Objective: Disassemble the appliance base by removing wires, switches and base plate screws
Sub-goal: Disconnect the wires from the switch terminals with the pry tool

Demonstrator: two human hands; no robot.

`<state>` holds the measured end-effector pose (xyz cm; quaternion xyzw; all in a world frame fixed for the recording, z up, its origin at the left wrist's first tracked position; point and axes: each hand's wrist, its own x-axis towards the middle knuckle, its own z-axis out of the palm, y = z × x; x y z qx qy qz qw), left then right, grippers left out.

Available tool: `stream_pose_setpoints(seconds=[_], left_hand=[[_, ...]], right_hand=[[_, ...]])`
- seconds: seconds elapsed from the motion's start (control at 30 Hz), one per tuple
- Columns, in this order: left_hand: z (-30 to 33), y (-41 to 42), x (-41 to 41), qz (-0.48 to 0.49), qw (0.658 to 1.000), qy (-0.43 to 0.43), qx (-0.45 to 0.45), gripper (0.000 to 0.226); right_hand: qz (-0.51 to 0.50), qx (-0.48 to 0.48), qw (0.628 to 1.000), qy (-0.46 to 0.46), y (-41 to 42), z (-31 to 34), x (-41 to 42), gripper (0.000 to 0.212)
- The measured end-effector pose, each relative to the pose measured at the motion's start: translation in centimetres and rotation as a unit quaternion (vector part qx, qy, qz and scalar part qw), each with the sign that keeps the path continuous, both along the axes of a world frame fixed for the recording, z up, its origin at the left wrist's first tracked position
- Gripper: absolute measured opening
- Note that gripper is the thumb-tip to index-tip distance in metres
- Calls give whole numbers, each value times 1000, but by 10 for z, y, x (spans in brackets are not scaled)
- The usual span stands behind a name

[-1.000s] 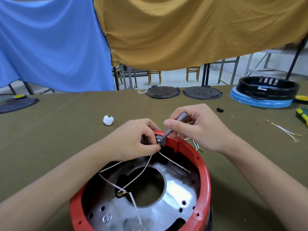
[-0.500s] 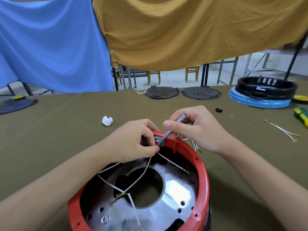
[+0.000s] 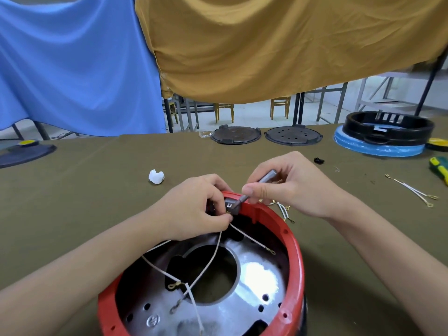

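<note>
my left hand (image 3: 194, 209) pinches the switch (image 3: 231, 205) at the red base (image 3: 294, 253) rim; my right hand (image 3: 288, 185) grips a grey tool (image 3: 261, 181) touching it.

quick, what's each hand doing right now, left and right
Left hand: pinching the small black switch at the red base's rim.
Right hand: gripping a grey screwdriver bit, tip on the switch.

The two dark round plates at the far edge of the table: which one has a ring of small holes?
The right plate, nearer the blue-wrapped ring. The left plate shows no such holes.
</note>
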<state>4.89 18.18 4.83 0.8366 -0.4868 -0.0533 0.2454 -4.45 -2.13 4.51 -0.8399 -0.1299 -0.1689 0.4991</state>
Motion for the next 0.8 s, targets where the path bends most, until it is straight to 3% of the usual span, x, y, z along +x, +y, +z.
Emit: stream_pose_setpoints(seconds=[0.6,0.7,0.8], left_hand=[[1,5,8,-30,999,6,10,16],[2,8,13,-38,998,39,-25,16],[6,11,16,-38,986,131,-96,14]], right_hand=[[-33,131,989,65,2,-8,7,26],[-46,208,976,52,1,-5,5,26],[-27,293,955,37,4,-2,4,28]])
